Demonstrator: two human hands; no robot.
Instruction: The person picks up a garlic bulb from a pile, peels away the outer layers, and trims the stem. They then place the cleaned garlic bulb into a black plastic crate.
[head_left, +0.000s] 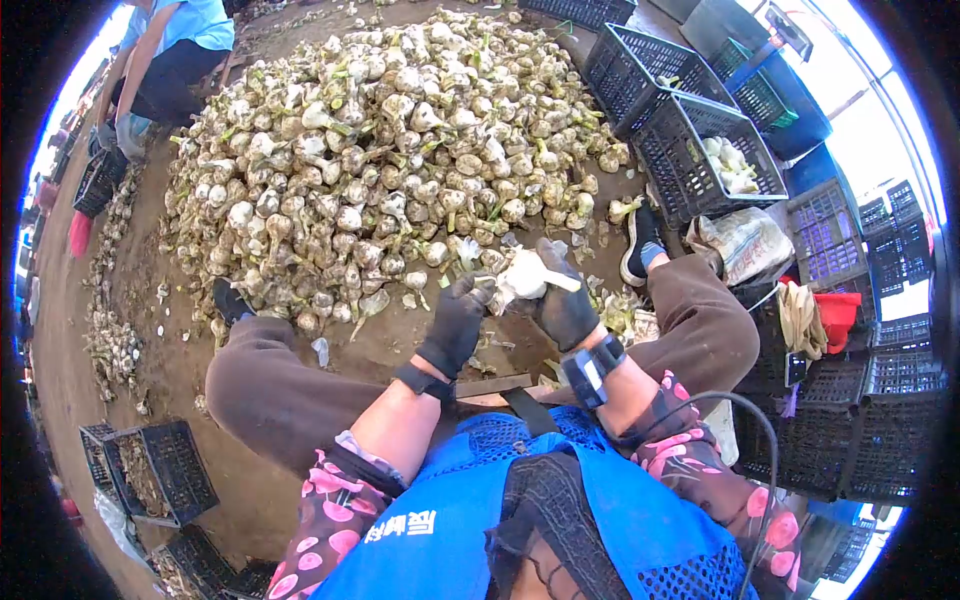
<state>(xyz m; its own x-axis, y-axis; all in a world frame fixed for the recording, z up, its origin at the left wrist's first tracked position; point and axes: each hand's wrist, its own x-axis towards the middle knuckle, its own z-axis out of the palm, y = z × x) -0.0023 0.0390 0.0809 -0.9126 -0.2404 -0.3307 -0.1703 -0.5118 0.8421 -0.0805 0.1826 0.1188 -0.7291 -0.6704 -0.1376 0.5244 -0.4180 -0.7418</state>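
A white garlic bulb [522, 277] with a short stem pointing right is between my two dark-gloved hands. My left hand [458, 318] has its fingers closed at the bulb's left side, with loose skin by the fingertips. My right hand [563, 305] wraps round the bulb's right side, below the stem. Just beyond the hands lies a large pile of soil-stained garlic bulbs [380, 150] on the brown ground. Bits of peeled skin and stems are scattered near my feet.
Black crates [680, 180] stand at the upper right, one holding white bulbs [730, 165]. A sack [742, 245] and red cloth [838, 318] lie at the right. Another black crate [180, 470] is at the lower left. A person in blue [190, 35] crouches at the upper left.
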